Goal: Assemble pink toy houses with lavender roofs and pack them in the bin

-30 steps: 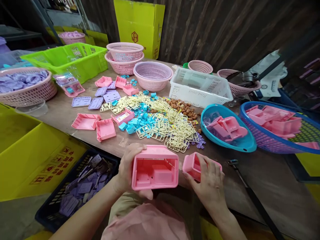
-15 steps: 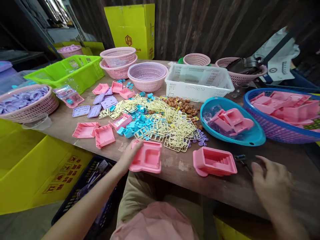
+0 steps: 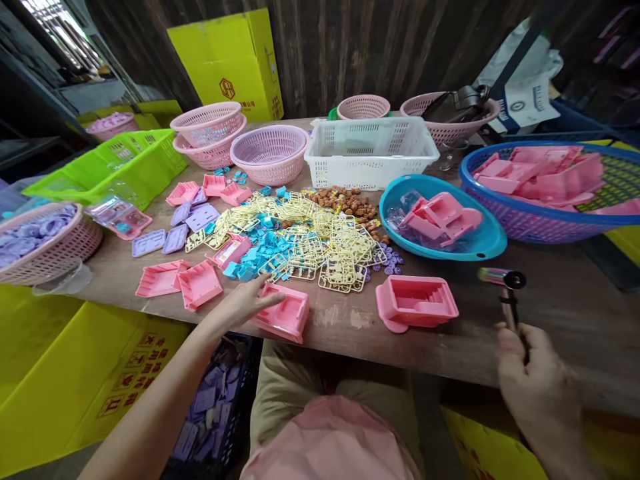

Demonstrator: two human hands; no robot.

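L hand [image 3: 245,305] is laid flat, fingers spread, on pink tray part [image 3: 283,313] at near edge of counter [image 3: 550,313]. R hand [image 3: 537,383] is closed round dark tool handle [image 3: 511,303], near right. Second pink housing [image 3: 417,303] is sat btwn them, untouched. Tip should be brought in square to the part; tray is best pinned firmly so it's not skidded off the edge.

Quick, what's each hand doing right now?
Left hand: open, resting on pink tray.
Right hand: closed around black tool.
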